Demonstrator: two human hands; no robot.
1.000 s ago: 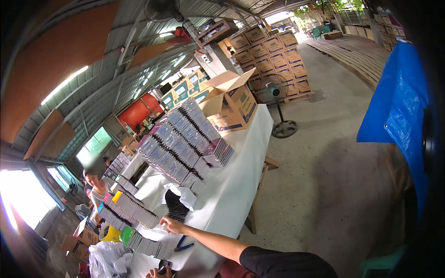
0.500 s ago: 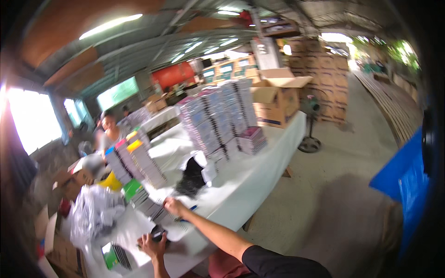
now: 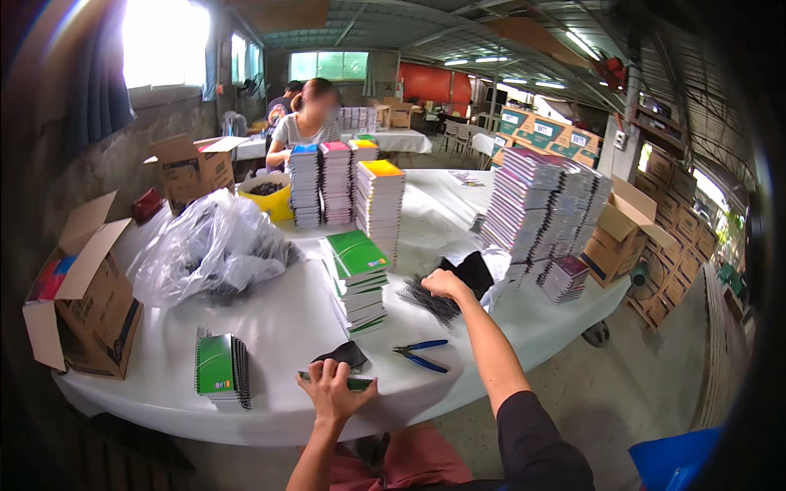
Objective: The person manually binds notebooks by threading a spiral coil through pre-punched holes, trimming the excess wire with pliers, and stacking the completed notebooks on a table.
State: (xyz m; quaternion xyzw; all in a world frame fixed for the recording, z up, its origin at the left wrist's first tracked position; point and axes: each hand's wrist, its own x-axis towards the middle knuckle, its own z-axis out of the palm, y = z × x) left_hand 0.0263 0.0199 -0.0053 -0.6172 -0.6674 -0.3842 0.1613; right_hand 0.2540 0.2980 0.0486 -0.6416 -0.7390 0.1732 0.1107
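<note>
My left hand (image 3: 336, 394) grips a thin green-covered notebook (image 3: 361, 383) near the table's front edge. Just behind it lies a dark, flat object (image 3: 348, 353) that I cannot identify. My right hand (image 3: 447, 284) reaches out to a pile of black spiral binding coils (image 3: 430, 304), fingers closed at its edge; what they pinch is hidden. A black cloth or bag (image 3: 473, 274) lies beside the coils. Between my arms rest blue-handled cutters (image 3: 424, 356). A stack of green notebooks (image 3: 356, 282) stands beyond them, and a smaller spiral-bound green stack (image 3: 219, 368) sits at left.
A clear plastic bag (image 3: 213, 245) holding dark items and an open carton (image 3: 94, 315) stand left. Tall notebook stacks (image 3: 379, 209) rise mid-table, with purple-edged stacks (image 3: 536, 209) at right beside another carton (image 3: 618, 233). Across the table sits a person (image 3: 307, 127) near a yellow tub (image 3: 274, 200).
The view has swung left and levelled. My right hand has moved from beside the green notebook stack to the black coils. My left hand stays near the table's front edge.
</note>
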